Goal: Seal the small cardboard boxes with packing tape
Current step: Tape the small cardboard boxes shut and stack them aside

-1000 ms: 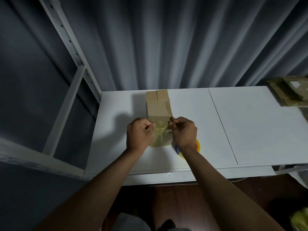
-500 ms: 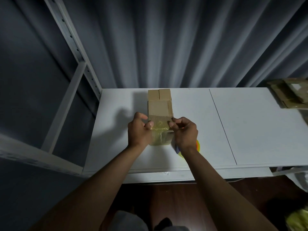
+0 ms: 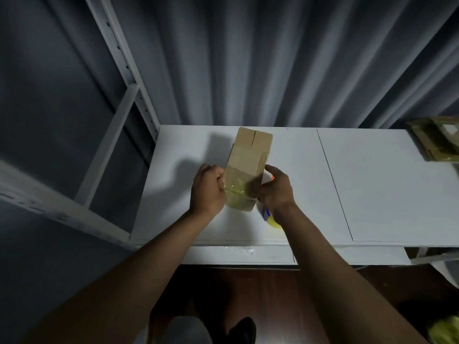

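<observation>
A white metal shelf frame (image 3: 116, 100) runs diagonally down the left side against a dark wall, and grey curtains (image 3: 273, 60) hang behind the white table (image 3: 372, 184). On the table's left half, the left hand (image 3: 207, 188) sits against the left side of the small cardboard box (image 3: 248, 167), its fingers curled in toward the box's near end; whether they pinch the tape there cannot be told. The box lies lengthwise, slightly skewed, its far end flaps meeting at an unsealed seam, while its near end is covered by glossy yellowish packing tape (image 3: 237, 198). The right hand (image 3: 275, 191) grips the box's right side, thumb laid across the top over the tape, fingers wrapped round the edge. Just beneath the right wrist a yellow and blue object (image 3: 270, 218) rests on the table, mostly hidden. At the far right edge lies a stack of flattened cardboard (image 3: 437, 139), well apart from the box.
</observation>
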